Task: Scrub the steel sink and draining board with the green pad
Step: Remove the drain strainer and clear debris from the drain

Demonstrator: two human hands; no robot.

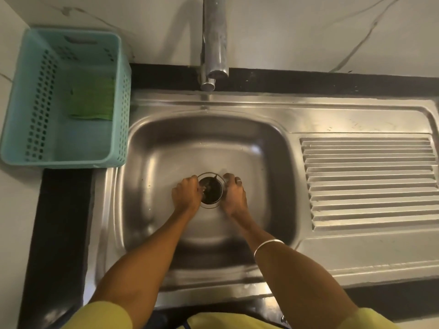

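The steel sink point(166, 148) fills the middle of the view, with its ribbed draining board point(370, 184) to the right. The green pad point(92, 100) lies inside the teal basket point(71, 148) at the left, away from both hands. My left hand point(186, 195) and my right hand point(234, 194) are down in the basin on either side of the round drain strainer point(211, 189). The fingers of both hands curl onto the strainer's rim. A ring shows on the right hand and a bangle on that wrist.
A chrome tap point(213, 43) hangs over the back of the basin. A black counter strip point(64, 233) frames the sink at the left and back. White marble-patterned wall tiles point(308, 32) rise behind.
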